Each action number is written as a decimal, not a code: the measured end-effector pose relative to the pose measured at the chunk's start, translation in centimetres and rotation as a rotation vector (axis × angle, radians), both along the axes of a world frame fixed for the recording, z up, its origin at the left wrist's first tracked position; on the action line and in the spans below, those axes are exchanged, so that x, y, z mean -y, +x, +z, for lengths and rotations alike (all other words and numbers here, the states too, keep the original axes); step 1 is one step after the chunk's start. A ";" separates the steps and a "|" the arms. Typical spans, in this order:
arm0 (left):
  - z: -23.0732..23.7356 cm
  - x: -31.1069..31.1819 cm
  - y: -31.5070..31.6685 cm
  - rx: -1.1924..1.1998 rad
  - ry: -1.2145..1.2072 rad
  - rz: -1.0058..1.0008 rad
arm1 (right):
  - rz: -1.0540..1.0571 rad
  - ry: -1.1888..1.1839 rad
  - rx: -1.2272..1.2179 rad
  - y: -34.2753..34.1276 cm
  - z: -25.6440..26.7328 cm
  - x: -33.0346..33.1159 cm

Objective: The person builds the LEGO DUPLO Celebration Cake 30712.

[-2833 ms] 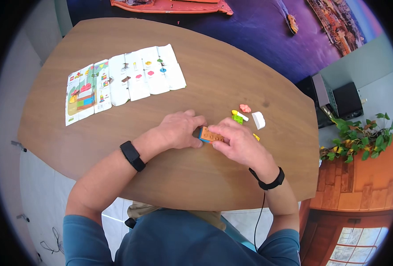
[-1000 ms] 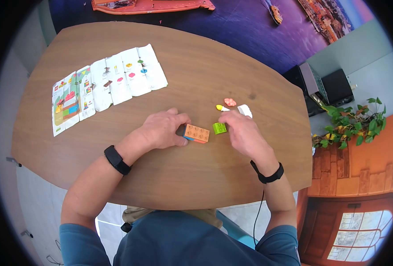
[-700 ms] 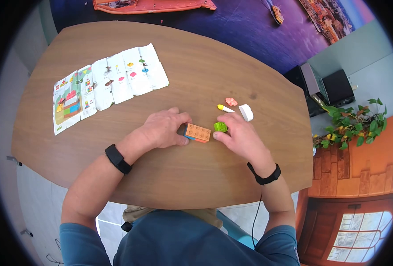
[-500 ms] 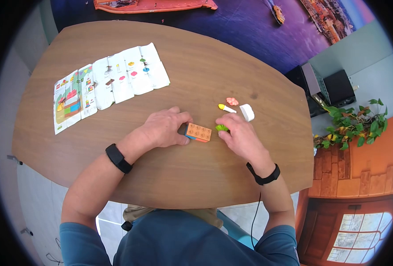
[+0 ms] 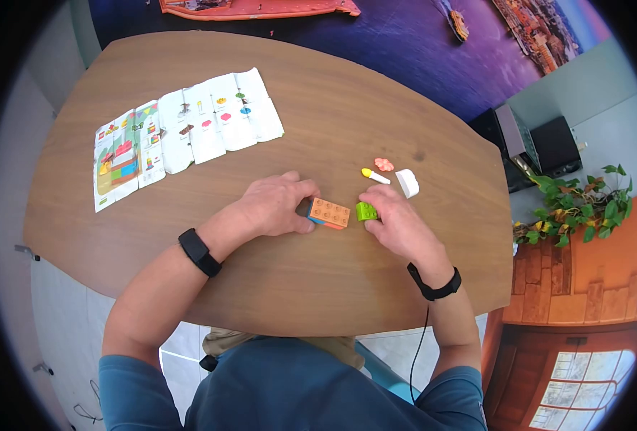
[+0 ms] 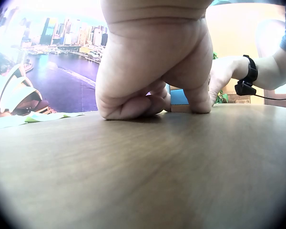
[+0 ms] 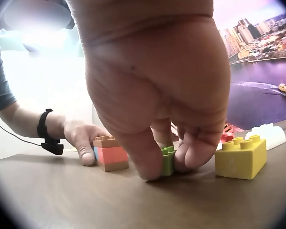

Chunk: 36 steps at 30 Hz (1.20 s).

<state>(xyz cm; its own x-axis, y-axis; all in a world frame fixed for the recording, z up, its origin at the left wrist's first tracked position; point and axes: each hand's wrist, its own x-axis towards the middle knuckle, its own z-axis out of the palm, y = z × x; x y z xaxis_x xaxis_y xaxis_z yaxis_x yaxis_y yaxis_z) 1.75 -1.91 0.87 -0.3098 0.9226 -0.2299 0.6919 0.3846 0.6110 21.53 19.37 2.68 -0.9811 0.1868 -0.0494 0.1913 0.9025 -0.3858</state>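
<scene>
In the head view a small stack of toy building bricks (image 5: 329,210) stands on the table, orange-brown studs on top. Its middle layer shows blue and coral-red (image 7: 113,156) in the right wrist view, over a brown bottom layer. My left hand (image 5: 279,206) holds the stack's left end between thumb and fingers, knuckles resting on the table. A short way right of the stack, my right hand (image 5: 397,224) pinches a bright green brick (image 5: 365,211) between thumb and fingers, close over the tabletop. The palm hides part of this brick in the right wrist view.
Beyond my right hand lie a white candle piece with yellow flame (image 5: 376,175), a pink scalloped piece (image 5: 384,164) and a white rounded brick (image 5: 407,183). A yellow brick (image 7: 240,160) stands beside the right fingers. An unfolded instruction sheet (image 5: 189,136) lies at the back left.
My right hand has let go of the brick stack, moved right and taken hold of the green brick, which has come away from beside the candle piece. The left hand stays at the stack.
</scene>
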 end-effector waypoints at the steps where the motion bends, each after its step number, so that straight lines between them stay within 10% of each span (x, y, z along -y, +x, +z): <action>1: 0.0 0.0 0.0 -0.002 0.000 0.001 | 0.004 -0.016 -0.003 -0.1 0.0 0.0; 36: -0.2 0.0 -0.5 0.096 0.027 0.000 | 0.014 -0.049 -0.060 0.0 0.3 1.1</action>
<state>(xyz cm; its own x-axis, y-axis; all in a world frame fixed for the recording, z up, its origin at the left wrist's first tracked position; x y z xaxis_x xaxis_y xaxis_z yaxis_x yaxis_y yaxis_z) 1.30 -1.88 0.67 -0.2879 0.9286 -0.2340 0.6297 0.3677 0.6844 21.54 18.26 2.93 -0.9850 0.1723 0.0011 0.1542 0.8845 -0.4403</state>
